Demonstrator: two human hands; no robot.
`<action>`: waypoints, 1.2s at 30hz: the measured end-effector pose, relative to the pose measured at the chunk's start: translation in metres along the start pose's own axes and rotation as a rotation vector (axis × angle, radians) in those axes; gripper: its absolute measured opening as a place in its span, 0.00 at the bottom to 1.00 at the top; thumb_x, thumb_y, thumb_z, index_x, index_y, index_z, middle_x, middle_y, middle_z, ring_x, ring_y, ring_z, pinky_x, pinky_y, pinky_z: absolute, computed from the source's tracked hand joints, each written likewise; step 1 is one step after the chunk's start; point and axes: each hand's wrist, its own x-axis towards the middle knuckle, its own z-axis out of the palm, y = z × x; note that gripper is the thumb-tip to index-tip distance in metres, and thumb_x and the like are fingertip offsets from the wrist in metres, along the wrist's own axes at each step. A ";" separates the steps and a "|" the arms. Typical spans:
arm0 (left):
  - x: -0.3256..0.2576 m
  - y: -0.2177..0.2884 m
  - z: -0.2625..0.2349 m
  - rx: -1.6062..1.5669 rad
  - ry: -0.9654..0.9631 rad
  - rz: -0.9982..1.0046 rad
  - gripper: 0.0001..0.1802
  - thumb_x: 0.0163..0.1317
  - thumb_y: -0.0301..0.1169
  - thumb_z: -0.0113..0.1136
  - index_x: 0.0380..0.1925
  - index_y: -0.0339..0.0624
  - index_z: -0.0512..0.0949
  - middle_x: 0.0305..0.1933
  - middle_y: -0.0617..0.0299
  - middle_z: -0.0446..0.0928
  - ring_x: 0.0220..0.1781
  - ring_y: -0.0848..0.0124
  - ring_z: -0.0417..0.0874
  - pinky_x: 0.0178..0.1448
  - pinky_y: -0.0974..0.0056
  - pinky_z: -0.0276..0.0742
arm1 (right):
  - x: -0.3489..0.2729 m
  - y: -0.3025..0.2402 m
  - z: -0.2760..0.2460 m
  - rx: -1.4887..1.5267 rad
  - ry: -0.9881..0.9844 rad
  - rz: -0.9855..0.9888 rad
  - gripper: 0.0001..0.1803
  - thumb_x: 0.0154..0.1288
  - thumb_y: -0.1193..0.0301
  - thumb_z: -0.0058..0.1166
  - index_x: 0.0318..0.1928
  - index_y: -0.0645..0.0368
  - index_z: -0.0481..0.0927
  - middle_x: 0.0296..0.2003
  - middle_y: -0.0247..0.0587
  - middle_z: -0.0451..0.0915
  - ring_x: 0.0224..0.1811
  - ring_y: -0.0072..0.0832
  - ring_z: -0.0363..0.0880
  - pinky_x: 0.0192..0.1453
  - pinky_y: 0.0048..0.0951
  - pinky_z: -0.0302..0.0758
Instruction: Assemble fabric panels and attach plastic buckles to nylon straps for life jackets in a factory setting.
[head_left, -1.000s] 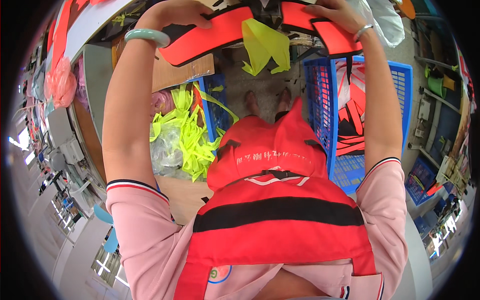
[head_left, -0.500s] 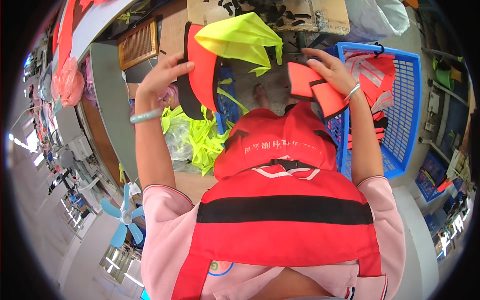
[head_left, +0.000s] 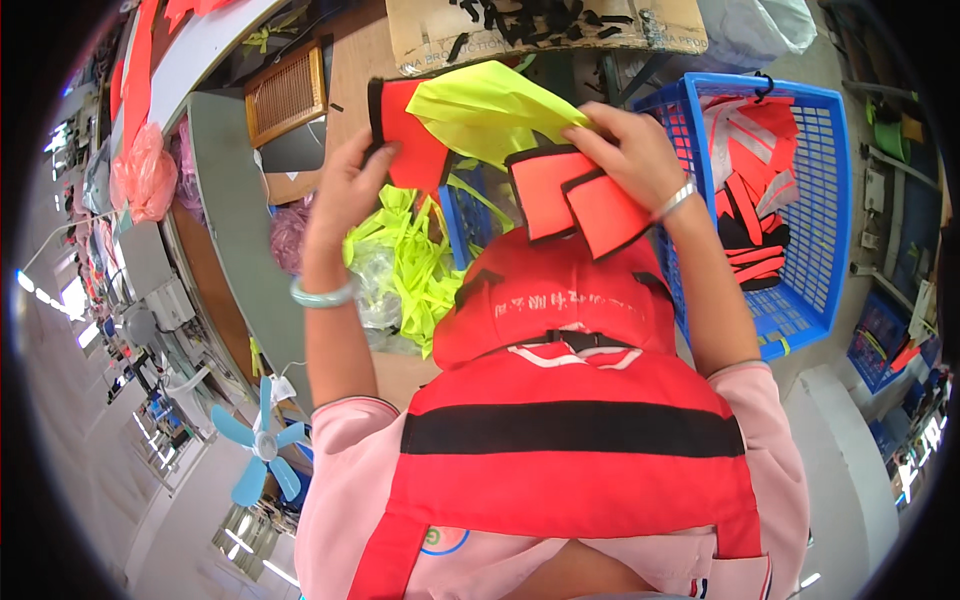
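My left hand [head_left: 346, 190] grips the lower left side of a red-orange fabric piece with black edging [head_left: 412, 130]. A neon yellow cloth [head_left: 480, 105] joins or overlaps that piece and stretches right to my right hand [head_left: 635, 155]. The right fingers pinch the yellow cloth's end. Beneath the same hand hang orange fabric squares with black binding [head_left: 548, 195], overlapping each other above my red apron [head_left: 555, 300]; how they are held is partly hidden by the fingers.
A blue plastic basket [head_left: 838, 200] at the right holds orange, silver and black fabric. Neon yellow strips [head_left: 415, 275] lie in a heap at the left. Black scraps lie on a cardboard sheet [head_left: 430, 40] ahead. A blue fan [head_left: 264, 446] stands lower left.
My right hand has moved left with the orange squares and now pinches the yellow cloth's end. The yellow cloth is drawn out to the right. My left hand has shifted lower on the red-orange piece.
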 end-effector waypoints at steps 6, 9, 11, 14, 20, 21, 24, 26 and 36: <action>-0.006 -0.031 0.078 -0.419 0.550 0.219 0.14 0.66 0.26 0.51 0.51 0.36 0.71 0.45 0.64 0.76 0.44 0.77 0.75 0.48 0.72 0.72 | -0.039 -0.031 0.056 -0.188 -0.075 -0.295 0.08 0.60 0.63 0.55 0.37 0.49 0.81 0.23 0.40 0.79 0.24 0.36 0.79 0.27 0.33 0.72; -0.021 -0.040 0.080 -0.785 0.333 0.222 0.14 0.63 0.21 0.52 0.49 0.38 0.72 0.44 0.64 0.77 0.42 0.75 0.78 0.45 0.72 0.75 | -0.037 -0.033 0.059 -0.132 -0.182 -0.298 0.08 0.61 0.63 0.54 0.38 0.51 0.81 0.25 0.40 0.80 0.26 0.36 0.79 0.29 0.32 0.73; -0.029 -0.032 0.075 -0.854 0.344 0.146 0.14 0.63 0.23 0.53 0.49 0.39 0.71 0.44 0.64 0.76 0.42 0.73 0.78 0.45 0.70 0.75 | -0.040 -0.030 0.059 -0.069 -0.235 -0.290 0.08 0.62 0.64 0.53 0.38 0.52 0.80 0.26 0.41 0.80 0.27 0.36 0.80 0.30 0.30 0.73; -0.042 -0.026 0.073 -1.037 0.344 0.035 0.14 0.63 0.27 0.53 0.49 0.40 0.71 0.43 0.61 0.76 0.42 0.69 0.79 0.46 0.66 0.77 | -0.055 -0.014 0.046 0.252 -0.281 -0.070 0.09 0.64 0.69 0.51 0.39 0.60 0.79 0.27 0.41 0.80 0.27 0.25 0.78 0.34 0.23 0.72; -0.057 -0.024 0.119 -1.267 0.222 0.175 0.17 0.60 0.26 0.57 0.50 0.43 0.71 0.51 0.60 0.75 0.55 0.64 0.74 0.63 0.56 0.68 | -0.091 0.018 0.024 0.355 -0.109 0.118 0.15 0.64 0.69 0.53 0.50 0.60 0.75 0.25 0.34 0.79 0.29 0.14 0.74 0.35 0.19 0.70; -0.059 -0.019 0.133 -1.286 0.258 0.139 0.17 0.60 0.26 0.57 0.50 0.43 0.71 0.51 0.60 0.75 0.55 0.65 0.74 0.62 0.57 0.69 | -0.094 0.019 0.017 0.285 -0.102 0.141 0.16 0.64 0.68 0.53 0.51 0.60 0.74 0.24 0.35 0.79 0.28 0.15 0.75 0.36 0.19 0.70; -0.068 0.016 0.177 -1.281 0.399 0.006 0.14 0.61 0.26 0.56 0.48 0.41 0.72 0.49 0.59 0.75 0.54 0.64 0.74 0.60 0.58 0.69 | -0.105 0.038 0.016 0.170 -0.047 0.131 0.15 0.63 0.66 0.55 0.48 0.60 0.75 0.17 0.35 0.73 0.21 0.17 0.70 0.30 0.23 0.66; -0.070 0.015 0.198 -1.304 0.408 -0.045 0.12 0.63 0.29 0.53 0.46 0.41 0.72 0.45 0.61 0.76 0.47 0.68 0.77 0.52 0.62 0.73 | -0.115 0.047 0.010 0.133 -0.036 0.122 0.14 0.62 0.66 0.56 0.44 0.61 0.75 0.14 0.32 0.68 0.18 0.16 0.63 0.25 0.25 0.60; -0.076 0.032 0.290 -1.059 0.409 -0.153 0.14 0.64 0.23 0.51 0.50 0.45 0.71 0.42 0.67 0.76 0.42 0.75 0.78 0.45 0.70 0.75 | -0.164 0.113 -0.065 0.276 0.593 0.046 0.06 0.62 0.74 0.55 0.40 0.55 0.76 0.15 0.28 0.69 0.18 0.11 0.63 0.22 0.18 0.60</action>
